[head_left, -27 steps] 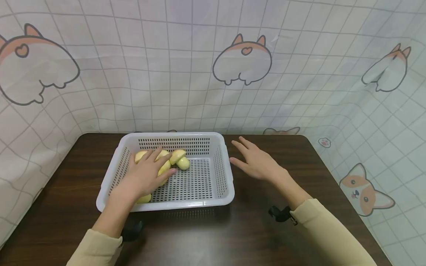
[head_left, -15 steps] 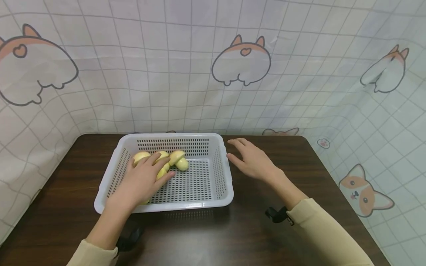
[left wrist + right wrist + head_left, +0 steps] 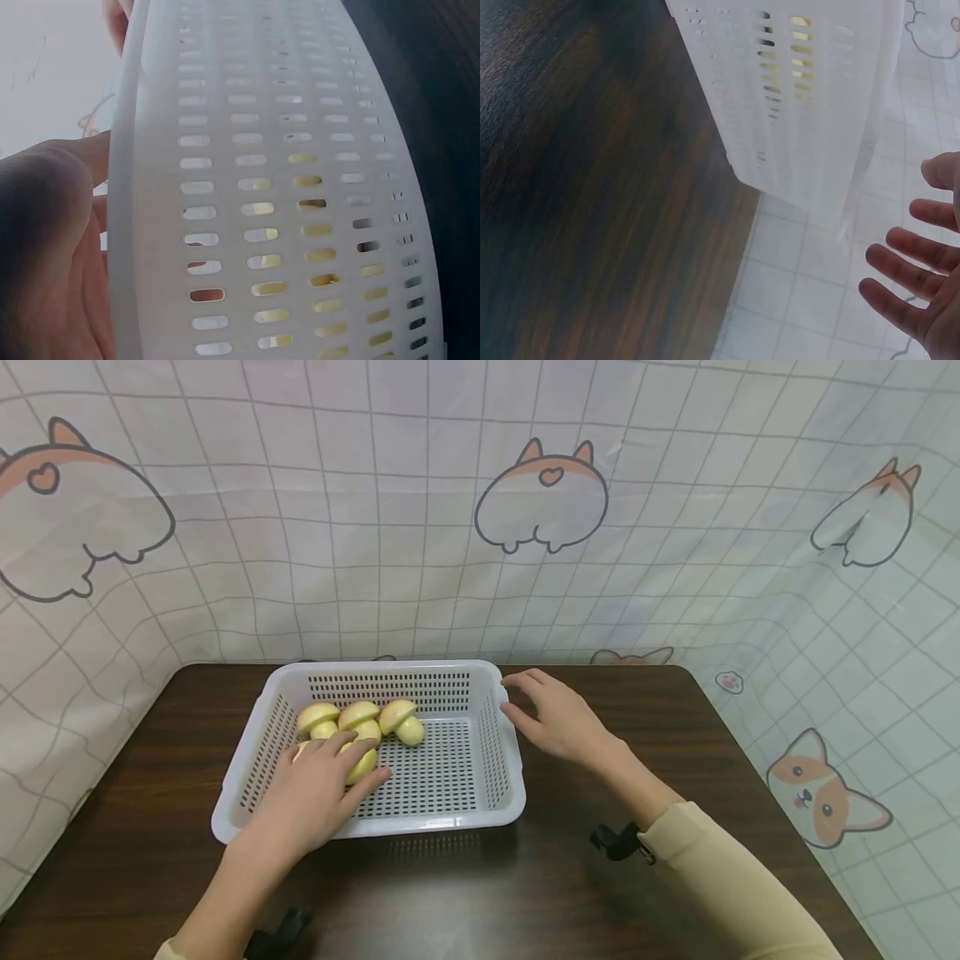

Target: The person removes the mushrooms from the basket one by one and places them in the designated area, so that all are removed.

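Several pale yellow, mushroom-shaped pieces [image 3: 360,714] lie in the left half of a white perforated plastic basket [image 3: 420,822]. My left hand [image 3: 318,785] is over the basket's front left part, fingers spread above the nearer pieces and partly hiding them. In the left wrist view, that hand [image 3: 52,240] shows beyond the basket's rim, and yellow shows through the slots. My right hand [image 3: 555,718] is beside the right rim, its fingertips right at the edge and its fingers loosely bent. From the right wrist, the hand [image 3: 930,277] appears with fingers apart and nothing in them.
The basket stands on a dark wood-grain table [image 3: 450,893], near its back edge. A white grid-patterned curtain [image 3: 375,568] with cartoon corgis hangs behind and along both sides. Black straps [image 3: 617,842] sit at both wrists.
My left hand has drawn back towards the basket's front, uncovering more of the yellow pieces at the back. The right hand has shifted slightly left, to the basket's right rim.
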Motion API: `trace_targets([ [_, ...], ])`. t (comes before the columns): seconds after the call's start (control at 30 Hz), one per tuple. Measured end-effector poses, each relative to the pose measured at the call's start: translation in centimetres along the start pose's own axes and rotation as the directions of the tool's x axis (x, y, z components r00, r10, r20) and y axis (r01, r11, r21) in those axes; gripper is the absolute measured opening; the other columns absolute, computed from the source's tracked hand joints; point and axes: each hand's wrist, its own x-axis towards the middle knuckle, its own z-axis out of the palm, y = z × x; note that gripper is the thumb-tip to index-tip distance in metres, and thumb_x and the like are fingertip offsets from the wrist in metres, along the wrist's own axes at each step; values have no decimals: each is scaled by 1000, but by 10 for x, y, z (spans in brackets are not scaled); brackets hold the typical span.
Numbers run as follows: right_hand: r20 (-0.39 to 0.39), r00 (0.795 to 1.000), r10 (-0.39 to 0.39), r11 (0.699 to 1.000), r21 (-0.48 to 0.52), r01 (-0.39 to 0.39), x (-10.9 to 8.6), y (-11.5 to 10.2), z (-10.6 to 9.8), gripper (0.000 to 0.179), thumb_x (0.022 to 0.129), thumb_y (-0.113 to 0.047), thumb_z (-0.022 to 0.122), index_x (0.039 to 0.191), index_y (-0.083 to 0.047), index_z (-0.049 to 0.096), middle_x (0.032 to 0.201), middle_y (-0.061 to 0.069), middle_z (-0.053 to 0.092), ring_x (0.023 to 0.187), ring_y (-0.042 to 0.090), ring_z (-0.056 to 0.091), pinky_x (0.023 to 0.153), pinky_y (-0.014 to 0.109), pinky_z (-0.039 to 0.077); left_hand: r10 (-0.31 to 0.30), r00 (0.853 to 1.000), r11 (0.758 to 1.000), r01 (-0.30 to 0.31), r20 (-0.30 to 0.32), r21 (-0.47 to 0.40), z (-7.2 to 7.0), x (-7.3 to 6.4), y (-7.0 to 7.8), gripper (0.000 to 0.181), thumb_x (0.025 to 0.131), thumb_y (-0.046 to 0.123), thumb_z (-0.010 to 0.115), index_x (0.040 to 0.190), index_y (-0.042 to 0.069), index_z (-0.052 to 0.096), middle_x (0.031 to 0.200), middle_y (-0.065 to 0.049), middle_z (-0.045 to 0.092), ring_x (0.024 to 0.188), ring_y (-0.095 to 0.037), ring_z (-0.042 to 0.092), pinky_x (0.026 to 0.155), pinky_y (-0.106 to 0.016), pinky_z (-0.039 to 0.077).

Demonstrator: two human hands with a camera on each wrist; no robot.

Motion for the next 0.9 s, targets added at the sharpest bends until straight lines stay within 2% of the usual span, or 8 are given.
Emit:
trace_targets([
  [0.2, -10, 1000, -20, 999, 26, 21, 3, -3, 4, 38, 102, -27, 64, 133, -5, 63, 132, 11, 63, 114, 26, 64, 92, 47, 53, -5, 1000, 1000, 5, -2, -11, 1, -11, 4, 53, 104, 59, 48, 138, 20, 64, 136, -13, 62, 122, -41, 58, 101, -73, 34],
  [0.33, -2, 999, -34, 999, 24, 34, 3, -5, 6, 36, 102, -26, 65, 131, -5, 64, 132, 11, 63, 118, 26, 62, 96, 47, 51, -19, 1000, 999, 19, 15, -32, 3, -20, 7, 56, 104, 61, 44, 140, 23, 63, 140, -14, 59, 126, -41, 56, 100, -73, 35],
  [0.5, 8, 998, -55, 998, 26, 55, 4, -7, 6, 35, 102, -26, 65, 131, -6, 64, 132, 10, 63, 122, 27, 61, 99, 47, 50, -22, 1000, 999, 22, 5, -25, 7, -31, 12, 54, 103, 60, 48, 141, 24, 63, 140, -14, 60, 125, -43, 56, 98, -73, 36],
  [0.73, 27, 998, -63, 998, 32, 62, 8, -12, 9, 35, 102, -25, 65, 131, -7, 64, 127, 8, 64, 105, 24, 65, 83, 40, 55, 6, 1000, 1000, -6, -19, -7, 9, -44, 21, 51, 102, 58, 53, 139, 25, 65, 139, -9, 61, 123, -38, 59, 95, -73, 36],
  [0.9, 33, 997, -74, 997, 20, 74, 12, -16, 11, 34, 102, -26, 65, 131, -8, 64, 126, 6, 64, 110, 22, 66, 82, 39, 56, -9, 1000, 1000, 9, -21, -13, 10, -53, 24, 51, 101, 59, 54, 139, 25, 65, 141, -7, 60, 125, -38, 57, 99, -74, 32],
])
